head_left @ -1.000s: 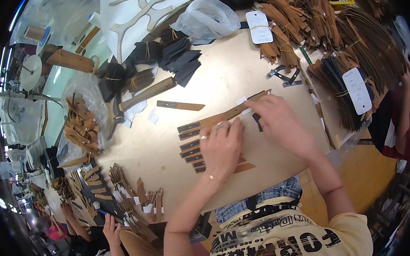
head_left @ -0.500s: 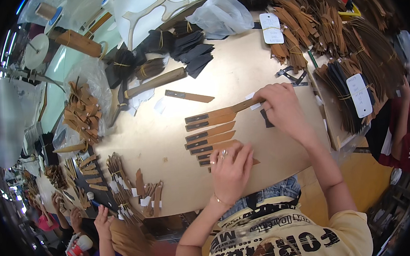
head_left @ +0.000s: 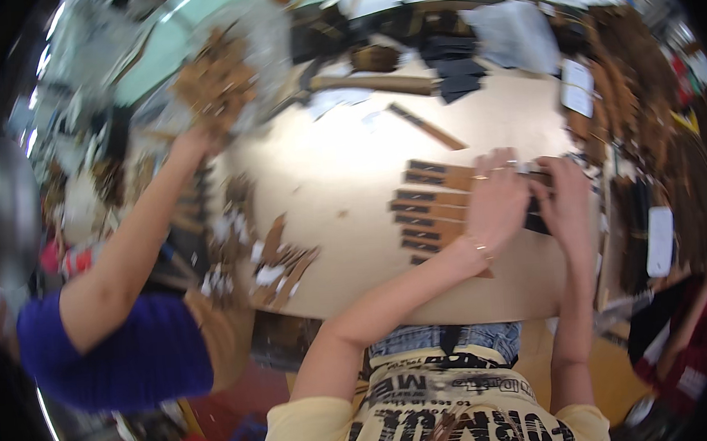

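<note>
Several tan leather strips (head_left: pixel 450 201) with dark plates at their left ends lie side by side on the table. My left hand (head_left: pixel 495 198) reaches across their right ends, its fingers bent and hiding what they grip. Fingertip to fingertip with it, my right hand (head_left: pixel 567 205) is closed on the end of a brown leather strip (head_left: pixel 539 177), mostly covered by my fingers. A dark small piece (head_left: pixel 536 217) shows between the hands. Farther off, one separate strip (head_left: pixel 427 125) lies slanted. The picture is somewhat blurred.
A co-worker's arm (head_left: pixel 140 211) in a purple sleeve reaches to a plastic bag of tan leather pieces (head_left: pixel 216 78). A hammer (head_left: pixel 373 84) lies at the back. Bundled strips (head_left: pixel 699 180) crowd the right side; tagged pieces (head_left: pixel 287 270) lie left.
My left hand has moved from the near strips to meet my right hand at the strips' right ends. The view has shifted, and a co-worker's arm now reaches in at left.
</note>
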{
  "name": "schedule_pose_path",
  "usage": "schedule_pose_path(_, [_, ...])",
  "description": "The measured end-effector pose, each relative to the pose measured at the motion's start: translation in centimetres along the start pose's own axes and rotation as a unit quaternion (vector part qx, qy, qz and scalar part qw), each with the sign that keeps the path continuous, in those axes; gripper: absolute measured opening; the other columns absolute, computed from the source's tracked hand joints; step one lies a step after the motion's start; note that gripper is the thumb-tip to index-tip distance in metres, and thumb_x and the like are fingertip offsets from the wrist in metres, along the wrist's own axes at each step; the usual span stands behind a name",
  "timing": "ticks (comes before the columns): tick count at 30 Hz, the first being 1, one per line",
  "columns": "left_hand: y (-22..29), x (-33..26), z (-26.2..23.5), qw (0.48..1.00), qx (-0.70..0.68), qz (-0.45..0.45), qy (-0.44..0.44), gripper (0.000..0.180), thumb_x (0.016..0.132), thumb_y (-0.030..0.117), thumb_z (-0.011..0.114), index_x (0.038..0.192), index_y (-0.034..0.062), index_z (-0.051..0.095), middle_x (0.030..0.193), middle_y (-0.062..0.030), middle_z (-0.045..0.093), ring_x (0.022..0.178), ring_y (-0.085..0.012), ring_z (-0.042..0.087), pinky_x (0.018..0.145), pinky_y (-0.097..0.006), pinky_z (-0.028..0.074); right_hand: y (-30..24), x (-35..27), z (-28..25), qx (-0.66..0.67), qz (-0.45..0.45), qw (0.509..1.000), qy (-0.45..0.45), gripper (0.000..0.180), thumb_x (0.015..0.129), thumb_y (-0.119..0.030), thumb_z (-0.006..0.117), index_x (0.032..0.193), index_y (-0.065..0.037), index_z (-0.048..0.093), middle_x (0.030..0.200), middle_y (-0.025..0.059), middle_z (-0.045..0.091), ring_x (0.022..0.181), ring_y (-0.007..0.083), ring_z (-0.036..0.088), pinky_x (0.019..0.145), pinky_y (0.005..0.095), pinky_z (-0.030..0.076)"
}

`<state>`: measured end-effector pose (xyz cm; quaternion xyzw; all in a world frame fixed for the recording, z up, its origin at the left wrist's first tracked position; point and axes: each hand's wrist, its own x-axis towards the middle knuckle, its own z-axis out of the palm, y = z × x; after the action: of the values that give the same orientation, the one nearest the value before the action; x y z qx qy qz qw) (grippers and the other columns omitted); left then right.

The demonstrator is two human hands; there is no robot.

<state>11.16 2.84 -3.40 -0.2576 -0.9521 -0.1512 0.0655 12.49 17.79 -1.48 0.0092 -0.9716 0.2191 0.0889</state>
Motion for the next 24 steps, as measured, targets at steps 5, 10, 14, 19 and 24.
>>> schedule_pose_path(5, [-0.5,0.9,-0.3,0.998,-0.059,-0.01,0.02,0.025,0.085,0.013,0.061,0.107,0.0023,0.066,0.133,-0.0187,0.055,0.131,-0.0319,0.047,0.113,-0.052,0.027,0.0,1.1,-1.3,0.001,0.004,0.996,-0.091,0.024,0.085,-0.017,0.072,0.106,-0.009,0.064,0.096,0.0059,0.06,0.095,0.0259,0.058,0.089,0.0404,0.035])
schedule_pose_path(10, [-2.3,0.4,-1.9,0.973,-0.213,0.008,0.083,0.016,0.085,0.014,0.069,0.1,0.0077,0.067,0.114,-0.0095,0.063,0.113,-0.0231,0.057,0.11,-0.05,0.029,-1.9,-0.4,-2.5,0.004,-0.081,0.996,0.027,0.014,0.086,-0.011,0.07,0.095,-0.006,0.061,0.1,0.0045,0.059,0.103,0.0238,0.054,0.1,0.0391,0.033])
schedule_pose_path(14, [-3.8,-1.7,-4.1,0.95,-0.304,0.037,0.067,0.01,0.084,0.016,0.071,0.091,0.0099,0.069,0.092,-0.0044,0.066,0.1,-0.0209,0.062,0.107,-0.046,0.032,-4.2,-1.9,-4.1,-0.009,-0.102,0.995,0.009,0.017,0.083,-0.012,0.073,0.095,-0.007,0.062,0.102,0.0048,0.061,0.104,0.0254,0.055,0.098,0.0394,0.035])
schedule_pose_path(19, [-5.5,-5.9,-8.3,0.922,-0.372,-0.028,0.102,0.009,0.086,0.015,0.071,0.091,0.0088,0.07,0.089,-0.0045,0.068,0.093,-0.0218,0.064,0.103,-0.039,0.037,-7.0,-2.8,-5.0,0.06,-0.121,0.991,0.013,0.032,0.082,-0.017,0.076,0.109,-0.007,0.064,0.111,0.0089,0.063,0.107,0.0283,0.055,0.098,0.0405,0.038])
schedule_pose_path(24, [-9.6,-13.8,-13.1,0.885,-0.34,-0.295,0.121,0.012,0.085,0.005,0.071,0.096,0.001,0.071,0.092,-0.0101,0.071,0.09,-0.0197,0.066,0.085,-0.033,0.049,-8.2,-1.9,-4.9,0.109,-0.115,0.987,0.015,0.037,0.083,-0.013,0.075,0.116,-0.005,0.063,0.116,0.0115,0.062,0.11,0.0307,0.056,0.096,0.0395,0.042])
